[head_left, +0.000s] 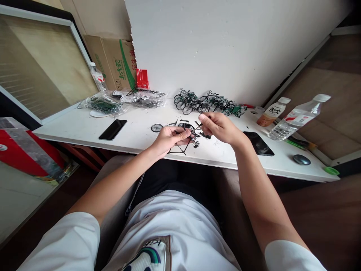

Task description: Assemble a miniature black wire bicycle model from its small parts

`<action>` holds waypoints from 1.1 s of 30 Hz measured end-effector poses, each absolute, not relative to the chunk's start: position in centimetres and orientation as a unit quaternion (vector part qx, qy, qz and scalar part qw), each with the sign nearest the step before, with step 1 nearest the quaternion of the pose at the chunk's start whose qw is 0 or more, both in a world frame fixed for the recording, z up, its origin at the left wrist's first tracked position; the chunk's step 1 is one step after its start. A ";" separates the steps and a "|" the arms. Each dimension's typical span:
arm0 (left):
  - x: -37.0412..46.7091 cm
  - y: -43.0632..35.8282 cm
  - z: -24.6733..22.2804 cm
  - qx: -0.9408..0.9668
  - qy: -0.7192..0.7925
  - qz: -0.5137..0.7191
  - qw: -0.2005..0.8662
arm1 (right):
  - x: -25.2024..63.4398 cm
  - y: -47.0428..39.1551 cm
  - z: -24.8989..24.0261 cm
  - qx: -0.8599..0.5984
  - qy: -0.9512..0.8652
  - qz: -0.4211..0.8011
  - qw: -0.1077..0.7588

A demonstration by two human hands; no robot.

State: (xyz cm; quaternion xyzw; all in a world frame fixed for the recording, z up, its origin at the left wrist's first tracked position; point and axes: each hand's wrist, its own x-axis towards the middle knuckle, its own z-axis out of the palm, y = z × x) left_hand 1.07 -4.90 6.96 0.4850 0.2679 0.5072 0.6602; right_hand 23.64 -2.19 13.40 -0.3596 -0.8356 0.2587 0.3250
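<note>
My left hand (172,140) is closed on a black model bicycle frame (181,151), whose thin bars hang below the fingers over the table's front edge. To its right, my right hand (217,127) pinches a thin tool (198,127), its tip pointing down and left at the part between my left fingertips. What the tip touches is too small to tell. Behind my left hand a small spoked wheel (156,128) lies on the white table (135,135), with other small black parts around both hands.
Several small bicycles (208,102) stand at the back. Bagged parts (104,104) lie back left, near a cardboard box (111,62) and a phone (113,130). At right are a second phone (258,143), two bottles (299,118) (273,111) and a dark oval object (301,159).
</note>
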 end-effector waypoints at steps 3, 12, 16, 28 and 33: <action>1.1 -4.9 7.0 0.474 0.267 0.511 0.666 | 23.9 -2.2 13.3 -0.343 -0.831 0.290 0.330; 0.9 -4.5 6.6 0.467 0.247 0.507 0.681 | 24.1 -1.4 12.4 -0.299 -0.816 0.348 0.351; 0.8 -4.5 6.7 0.469 0.252 0.516 0.671 | 23.9 -1.7 12.6 -0.304 -0.821 0.330 0.352; 1.2 -5.9 6.2 0.591 0.328 0.617 0.405 | 23.0 -3.3 14.2 -0.356 -0.851 0.151 0.354; 0.9 -6.3 6.3 0.620 0.334 0.626 0.335 | 23.0 -3.9 14.3 -0.342 -0.852 0.161 0.362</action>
